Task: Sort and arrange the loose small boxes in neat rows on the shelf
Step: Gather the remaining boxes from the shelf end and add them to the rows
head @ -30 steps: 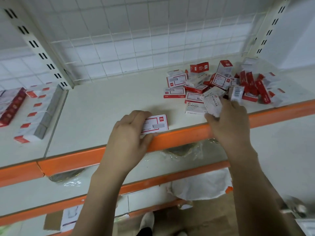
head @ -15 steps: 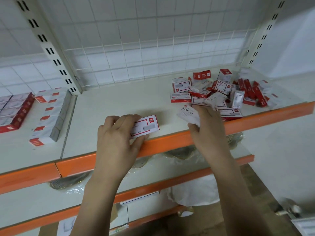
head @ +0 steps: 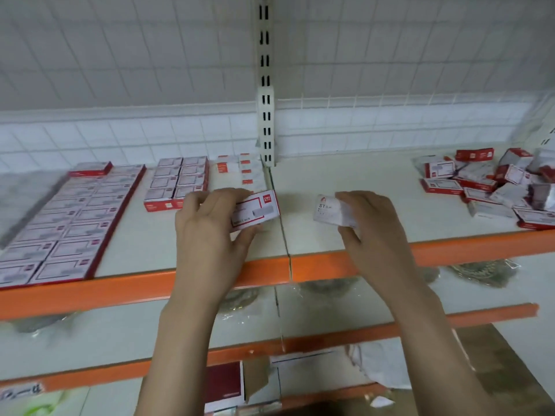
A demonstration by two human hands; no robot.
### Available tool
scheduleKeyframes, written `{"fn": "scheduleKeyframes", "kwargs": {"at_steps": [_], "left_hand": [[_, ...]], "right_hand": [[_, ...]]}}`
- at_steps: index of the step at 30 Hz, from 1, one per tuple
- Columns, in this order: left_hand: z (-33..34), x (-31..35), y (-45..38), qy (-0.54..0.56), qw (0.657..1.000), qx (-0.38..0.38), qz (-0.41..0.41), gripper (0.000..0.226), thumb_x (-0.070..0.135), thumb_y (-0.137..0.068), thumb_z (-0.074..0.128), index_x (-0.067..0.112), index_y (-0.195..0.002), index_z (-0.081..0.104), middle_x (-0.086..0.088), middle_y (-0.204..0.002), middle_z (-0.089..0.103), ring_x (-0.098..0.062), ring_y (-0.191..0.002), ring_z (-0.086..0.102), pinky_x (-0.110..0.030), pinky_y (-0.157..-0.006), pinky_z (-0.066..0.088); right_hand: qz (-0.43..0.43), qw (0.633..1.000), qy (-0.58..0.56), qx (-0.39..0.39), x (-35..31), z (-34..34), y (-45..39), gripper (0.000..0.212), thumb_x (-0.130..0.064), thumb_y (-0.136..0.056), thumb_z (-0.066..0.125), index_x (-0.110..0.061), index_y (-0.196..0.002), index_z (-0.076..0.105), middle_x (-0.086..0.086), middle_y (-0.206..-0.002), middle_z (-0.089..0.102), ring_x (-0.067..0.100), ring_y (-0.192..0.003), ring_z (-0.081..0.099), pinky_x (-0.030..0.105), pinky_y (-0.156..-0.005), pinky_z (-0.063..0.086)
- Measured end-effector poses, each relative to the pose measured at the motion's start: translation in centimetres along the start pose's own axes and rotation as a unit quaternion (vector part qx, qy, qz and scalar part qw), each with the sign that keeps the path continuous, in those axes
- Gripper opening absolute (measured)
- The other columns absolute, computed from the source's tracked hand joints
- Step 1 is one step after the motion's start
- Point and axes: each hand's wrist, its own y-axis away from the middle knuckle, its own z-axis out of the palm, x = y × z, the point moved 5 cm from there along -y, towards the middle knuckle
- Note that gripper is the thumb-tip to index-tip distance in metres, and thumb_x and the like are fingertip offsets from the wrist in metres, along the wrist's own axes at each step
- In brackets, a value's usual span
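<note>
**Head view: a small box in each hand above the shelf edge**

Head view, nearest first: both forearms reach up over the orange front rail of the shelf. The left hand grips a red-and-white box, fingers curled over its far long edge and thumb under its near edge; the box is tilted, just above the shelf seam. The right hand holds a white box printed "ST", fingers wrapped over its right end, its left end sticking out toward the other box. The two boxes are near each other but apart. Farther left, neat rows of boxes lie flat, with a smaller block behind the left hand. At far right, the loose pile lies jumbled. A slotted upright stands at the back.
</note>
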Motion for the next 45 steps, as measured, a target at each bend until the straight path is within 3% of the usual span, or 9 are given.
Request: {"fn": "scheduleKeyframes", "kwargs": {"at_steps": [5, 10, 16, 21, 26, 31, 38, 42, 45], "left_hand": [[-3.2, -4.3, 1.0, 0.056, 0.997, -0.002, -0.062, 0.049, 0.017, -0.067, 0.080, 0.012, -0.111, 0.061, 0.005, -0.098, 0.060, -0.014, -0.099, 0.039, -0.030, -0.084, 0.037], [-5.1, -6.9, 1.8, 0.065, 0.993, 0.001, -0.100, 0.057, 0.015, -0.065, 0.082, 0.012, -0.117, 0.059, 0.005, -0.102, 0.057, -0.016, -0.100, 0.043, -0.016, -0.081, 0.029], [-5.8, -8.9, 2.1, 0.077, 0.989, 0.015, -0.123, 0.063, 0.022, -0.067, 0.081, 0.013, -0.123, 0.055, 0.006, -0.103, 0.055, -0.006, -0.096, 0.038, -0.007, -0.078, 0.029], [-5.8, -10.2, 1.1, 0.008, 0.995, 0.005, -0.098, 0.049, 0.033, -0.069, 0.069, 0.015, -0.114, 0.063, -0.001, -0.106, 0.063, -0.014, -0.095, 0.043, -0.020, -0.081, 0.029], [-5.4, -10.8, -0.7, -0.005, 0.995, 0.022, -0.099, 0.047, 0.023, -0.071, 0.078, 0.014, -0.114, 0.062, 0.011, -0.104, 0.058, -0.011, -0.095, 0.040, -0.018, -0.078, 0.029], [-4.1, -10.6, -2.9, 0.008, 0.995, 0.021, -0.094, 0.048, 0.016, -0.070, 0.079, 0.016, -0.114, 0.062, 0.016, -0.102, 0.053, -0.003, -0.093, 0.038, -0.029, -0.077, 0.040], [-2.8, -10.9, -4.9, 0.026, 0.998, -0.021, -0.058, 0.046, 0.028, -0.067, 0.068, 0.017, -0.112, 0.063, 0.019, -0.099, 0.053, 0.000, -0.089, 0.035, -0.002, -0.081, 0.028], [-3.0, -12.9, -4.9, 0.046, 0.996, -0.037, -0.063, 0.046, 0.031, -0.069, 0.067, 0.019, -0.113, 0.061, 0.014, -0.103, 0.057, 0.000, -0.092, 0.038, -0.008, -0.079, 0.032], [-3.9, -14.8, -5.3, 0.056, 0.996, -0.052, -0.052, 0.046, 0.031, -0.070, 0.066, 0.019, -0.115, 0.060, 0.017, -0.104, 0.055, -0.004, -0.096, 0.042, -0.006, -0.084, 0.030]], "right_hand": [[-0.019, 1.000, -0.012, -0.010, -4.3, 2.1, 0.6, 0.047, 0.007, -0.079, 0.061, -0.008, -0.124, 0.055, 0.009, -0.120, 0.056, 0.023, -0.113, 0.041, 0.020, -0.089, 0.031], [-0.041, 0.998, -0.018, -0.034, -6.9, 3.6, 0.2, 0.046, 0.006, -0.080, 0.060, -0.010, -0.123, 0.056, 0.008, -0.118, 0.057, 0.021, -0.113, 0.042, 0.015, -0.088, 0.027], [-0.074, 0.995, -0.024, -0.064, -8.3, 5.5, -1.5, 0.045, 0.002, -0.083, 0.059, -0.011, -0.125, 0.054, 0.005, -0.121, 0.055, 0.011, -0.112, 0.034, -0.005, -0.086, 0.014], [-0.088, 0.991, -0.043, -0.087, -8.7, 7.5, -3.4, 0.048, 0.003, -0.082, 0.058, -0.013, -0.127, 0.052, 0.002, -0.124, 0.053, 0.010, -0.115, 0.032, 0.004, -0.087, 0.018], [-0.095, 0.990, -0.063, -0.087, -8.3, 8.6, -5.5, 0.047, 0.001, -0.084, 0.059, -0.013, -0.128, 0.052, 0.001, -0.126, 0.052, 0.011, -0.116, 0.033, 0.009, -0.092, 0.020], [-0.099, 0.989, -0.076, -0.078, -7.7, 8.9, -7.6, 0.047, -0.002, -0.084, 0.060, -0.014, -0.129, 0.051, 0.001, -0.126, 0.051, 0.009, -0.117, 0.032, 0.009, -0.095, 0.020], [-0.133, 0.984, -0.098, -0.071, -9.5, 9.7, -9.6, 0.049, -0.003, -0.085, 0.060, -0.016, -0.131, 0.049, -0.001, -0.126, 0.049, 0.005, -0.117, 0.030, -0.001, -0.094, 0.017], [-0.139, 0.983, -0.096, -0.071, -11.1, 11.1, -10.3, 0.050, 0.002, -0.081, 0.061, -0.015, -0.128, 0.052, 0.000, -0.123, 0.052, 0.011, -0.116, 0.036, 0.014, -0.094, 0.027], [-0.143, 0.983, -0.087, -0.073, -12.8, 12.3, -10.6, 0.051, 0.002, -0.081, 0.061, -0.017, -0.128, 0.052, -0.001, -0.123, 0.053, 0.010, -0.115, 0.036, 0.008, -0.092, 0.023]]}}
